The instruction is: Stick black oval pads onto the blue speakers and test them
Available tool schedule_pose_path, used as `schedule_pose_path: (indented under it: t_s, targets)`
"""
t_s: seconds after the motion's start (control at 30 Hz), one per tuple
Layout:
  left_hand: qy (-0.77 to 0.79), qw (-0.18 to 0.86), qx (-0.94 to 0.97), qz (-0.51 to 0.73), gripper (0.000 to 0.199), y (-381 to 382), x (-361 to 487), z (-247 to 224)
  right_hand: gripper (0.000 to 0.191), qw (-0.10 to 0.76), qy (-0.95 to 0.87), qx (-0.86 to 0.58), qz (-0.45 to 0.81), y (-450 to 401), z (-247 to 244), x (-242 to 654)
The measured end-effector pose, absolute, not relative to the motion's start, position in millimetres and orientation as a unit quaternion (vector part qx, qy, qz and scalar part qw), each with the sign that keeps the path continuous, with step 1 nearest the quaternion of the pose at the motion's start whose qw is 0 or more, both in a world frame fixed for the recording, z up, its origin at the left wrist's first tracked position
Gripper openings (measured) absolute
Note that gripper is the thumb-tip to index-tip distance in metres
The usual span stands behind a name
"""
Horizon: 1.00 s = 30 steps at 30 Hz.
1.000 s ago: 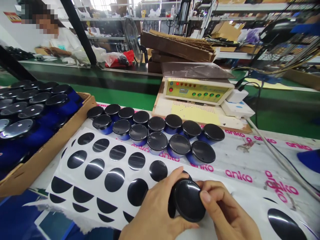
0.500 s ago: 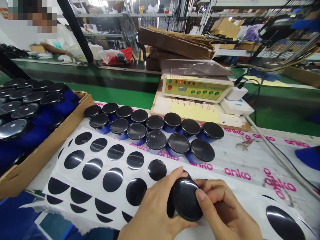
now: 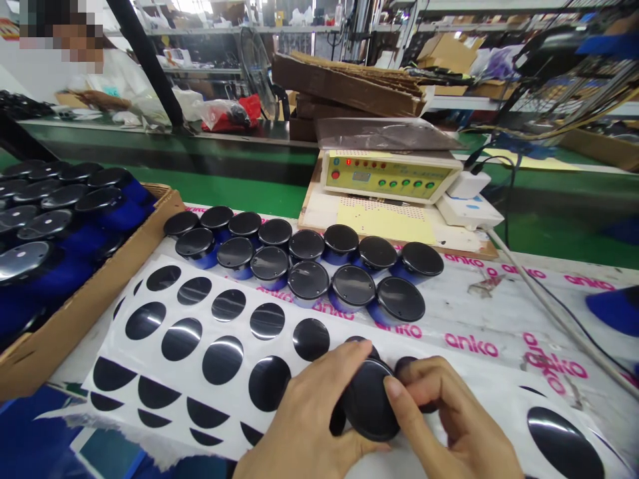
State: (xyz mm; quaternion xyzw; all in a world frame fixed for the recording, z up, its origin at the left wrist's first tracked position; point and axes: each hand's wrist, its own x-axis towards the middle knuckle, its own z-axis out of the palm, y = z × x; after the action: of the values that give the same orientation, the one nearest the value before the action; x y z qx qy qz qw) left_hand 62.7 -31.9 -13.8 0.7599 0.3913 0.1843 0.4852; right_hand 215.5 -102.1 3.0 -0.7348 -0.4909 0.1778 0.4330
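My left hand is wrapped round a round part with a glossy black top, tilted so its top faces me. My right hand is closed at the part's right rim, its thumb lying on the black top and its forefinger bent beside it. The part's body is hidden by my hands. Beneath them spreads a white sheet of round black stickers, its near edge torn and curling. Just beyond the sheet stand two rows of similar black-topped blue cylinders, with small dots or holes in some tops.
At left, a cardboard box holds many more black-topped blue cylinders. Behind the rows, a control box with buttons sits on a board, next to a white adapter and its cable. Flattened cardboard is piled behind. A person sits at far left.
My right fingers have shifted slightly along the part's rim, uncovering more dark stickers behind. The part has tilted a little, losing its rim glare. The whole view has drifted slightly.
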Motion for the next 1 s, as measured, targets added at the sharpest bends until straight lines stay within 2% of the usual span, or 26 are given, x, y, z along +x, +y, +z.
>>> schedule_pose_path:
  t_s: [0.1,0.13,0.23,0.3,0.37,0.43,0.5,0.57,0.67,0.73,0.8,0.9,1.0]
  targets:
    - [0.299,0.419,0.827,0.226,0.074,-29,61,-21,0.023,0.349,-0.539,-0.761,0.091,-104,4,228]
    - [0.281,0.403,0.84,0.231,0.075,-28,61,-22,0.029,0.325,-0.567,-0.751,0.09,-105,4,231]
    - [0.265,0.389,0.857,0.21,0.092,-28,62,-23,0.067,0.238,-0.674,-0.68,0.162,-110,4,233]
    - [0.279,0.395,0.854,0.192,0.106,-29,61,-23,0.072,0.194,-0.71,-0.653,0.181,-113,5,238]
    - [0.304,0.39,0.848,0.189,0.114,-30,59,-23,0.067,0.201,-0.704,-0.669,0.128,-114,7,253]
    - [0.337,0.363,0.846,0.198,0.104,-30,58,-21,0.064,0.236,-0.656,-0.715,0.042,-111,9,281]
    - [0.364,0.323,0.845,0.223,0.078,-29,59,-18,0.061,0.249,-0.599,-0.761,-0.011,-103,9,313]
    - [0.359,0.282,0.854,0.25,0.056,-27,61,-16,0.058,0.219,-0.591,-0.776,-0.007,-93,5,338]
    - [0.336,0.241,0.871,0.265,0.046,-24,67,-18,0.051,0.183,-0.64,-0.745,-0.053,-85,1,347]
    - [0.33,0.232,0.877,0.259,0.049,-22,71,-24,0.033,0.187,-0.698,-0.688,-0.067,-86,5,334]
    - [0.316,0.23,0.886,0.249,0.057,-21,74,-32,0.02,0.174,-0.767,-0.617,0.021,-88,13,315]
    - [0.283,0.218,0.905,0.23,0.07,-18,76,-41,0.027,0.126,-0.801,-0.548,0.206,-87,26,295]
    - [0.274,0.199,0.916,0.215,0.077,-13,76,-46,0.035,0.098,-0.812,-0.516,0.255,-78,36,292]
